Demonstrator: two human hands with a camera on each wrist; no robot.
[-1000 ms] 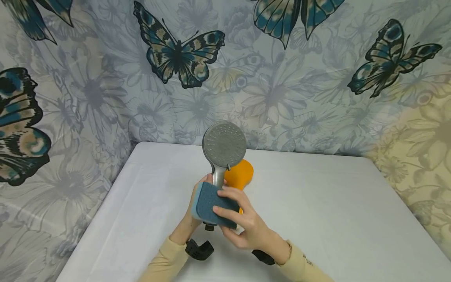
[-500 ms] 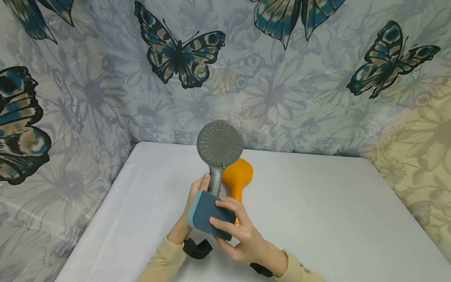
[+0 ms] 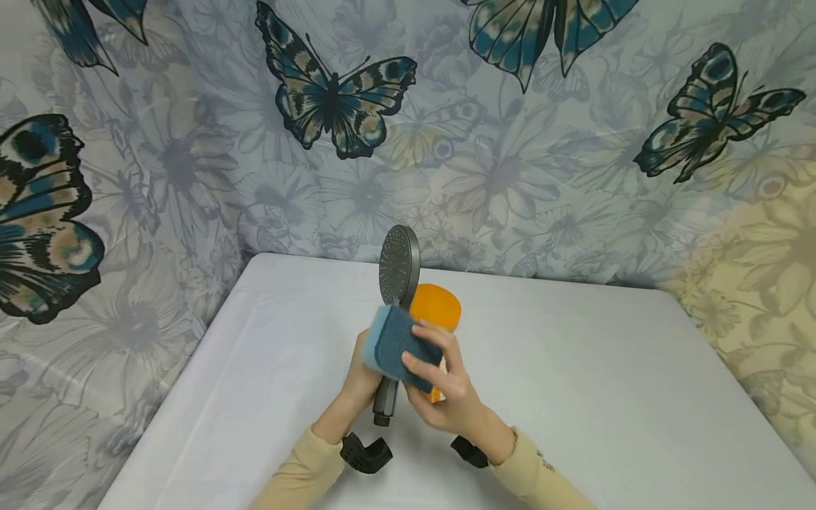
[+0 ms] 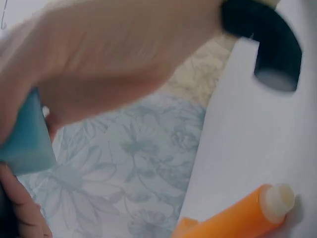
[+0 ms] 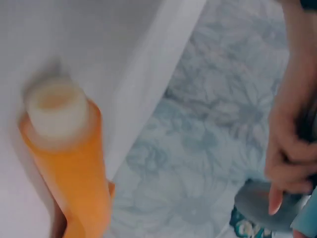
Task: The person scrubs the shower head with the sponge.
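My left hand (image 3: 360,372) grips the dark handle of a grey shower head (image 3: 397,265), held upright over the table with its nozzle face turned to the left. The right hand (image 3: 455,393) holds a blue sponge (image 3: 408,347), thumb below and fingers spread over its darker side. In the head view the sponge lies across the handle and hides its middle; its lighter layer faces left. Fingers of the left hand curl round the handle in the right wrist view, near the sponge (image 5: 308,213). Close contact between sponge and handle is partly hidden.
An orange object (image 3: 438,306) with a broad rounded end and a narrower, white-tipped end (image 5: 57,106) lies on the white table (image 3: 574,368) behind the hands. Black camera mounts (image 3: 366,453) sit at the wrists. Butterfly-patterned cloth (image 3: 497,177) backs the table.
The shower head has turned from facing forward to facing left, and its lower end has come into view. The sponge went down along the handle, then back up.
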